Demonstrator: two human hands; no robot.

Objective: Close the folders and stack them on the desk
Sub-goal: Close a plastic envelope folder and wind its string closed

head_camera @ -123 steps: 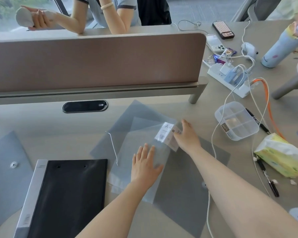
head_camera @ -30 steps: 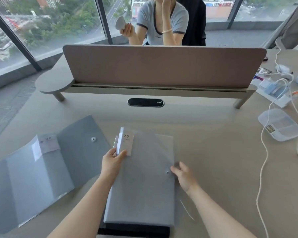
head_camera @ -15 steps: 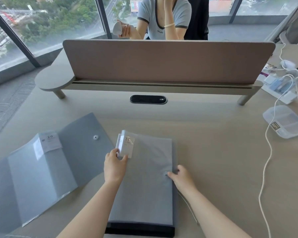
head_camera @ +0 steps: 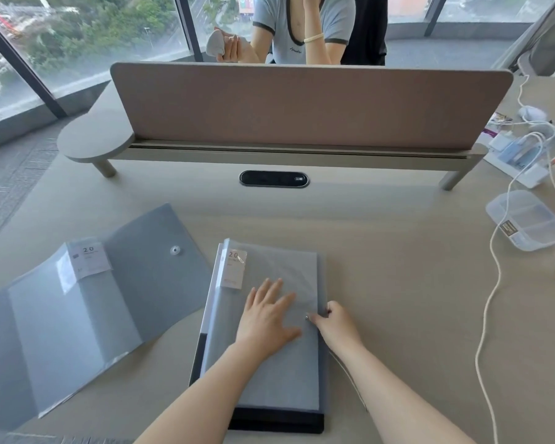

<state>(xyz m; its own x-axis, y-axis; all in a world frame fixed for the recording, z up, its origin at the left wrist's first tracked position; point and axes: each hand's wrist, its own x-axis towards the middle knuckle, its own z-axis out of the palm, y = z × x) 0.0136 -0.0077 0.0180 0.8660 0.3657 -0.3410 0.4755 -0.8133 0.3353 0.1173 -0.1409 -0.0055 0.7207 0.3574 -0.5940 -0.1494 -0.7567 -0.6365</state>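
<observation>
Change: left hand (head_camera: 268, 318) was pinching the label corner of the grey folder (head_camera: 279, 373) half a second ago; now it lies flat with fingers spread on the cover, pressing it down.
Right hand: right hand (head_camera: 337, 325) is pinched at the small snap button (head_camera: 307, 317) on the folder's right edge, fingers curled around that edge.
Meaning for the task: I judge this folder is now closed and is being fastened, so one more folder is on the stack.
Stack: grey folder lies under both hands, on top of a black binder (head_camera: 279, 423) whose near edge shows just below the wrists.
Long axis: it runs away from the person, from the forearms toward the divider panel (head_camera: 302, 104); white label (head_camera: 234, 269) sits at the far left corner, beyond the left hand.
Open folder: second grey folder (head_camera: 87, 312) lies spread open on the tabletop (head_camera: 398, 251), well to the left of the left hand, with its flap toward the far side.
Remaining: this one, I think, must be closed and stacked next.
</observation>
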